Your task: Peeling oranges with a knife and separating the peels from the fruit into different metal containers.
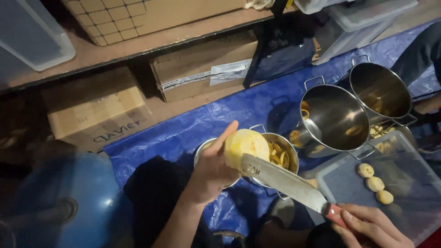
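Observation:
My left hand [212, 171] holds up a pale yellow peeled fruit or tuber [245, 146] over a small steel pot [287, 151] with yellow peelings inside. My right hand [374, 227], at the bottom right, grips the red handle of a broad knife [285, 180]. The knife's blade tip rests against the underside of the yellow piece.
Two bigger steel pots [337, 118] [381, 89] stand on the blue tarp [229, 115] at right. Beside them a clear lid or tray [404, 179] carries three round yellow slices [375, 183]. Cardboard boxes [202, 66] sit under a shelf behind; a blue round object [73, 197] is at left.

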